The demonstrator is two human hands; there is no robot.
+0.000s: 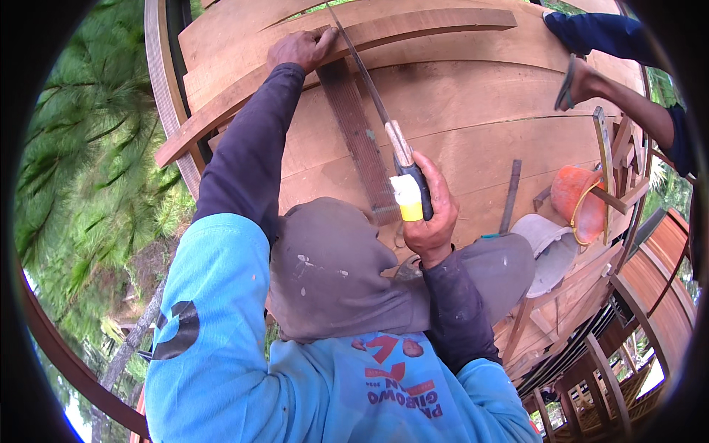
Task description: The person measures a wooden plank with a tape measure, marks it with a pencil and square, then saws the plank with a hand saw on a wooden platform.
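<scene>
In my right hand (434,221) I grip a handsaw (367,80) by its dark handle, which has a white and yellow part. Its narrow blade points away from me and crosses a long strip of wood (421,24). My left hand (299,50) is closed on that strip, just left of the blade, with the thumb close to it. Beneath the strip, a dark grooved board (353,129) runs back toward me across the planks. My grey-clad knees are bent below the saw.
Broad wooden planks (458,103) form the surface. At right stand an orange bucket (569,193), a whitish bucket (543,247) and wood offcuts (628,162). A dark flat bar (510,196) lies nearby. Another person's sandalled foot (583,81) is at upper right. Greenery borders the left edge.
</scene>
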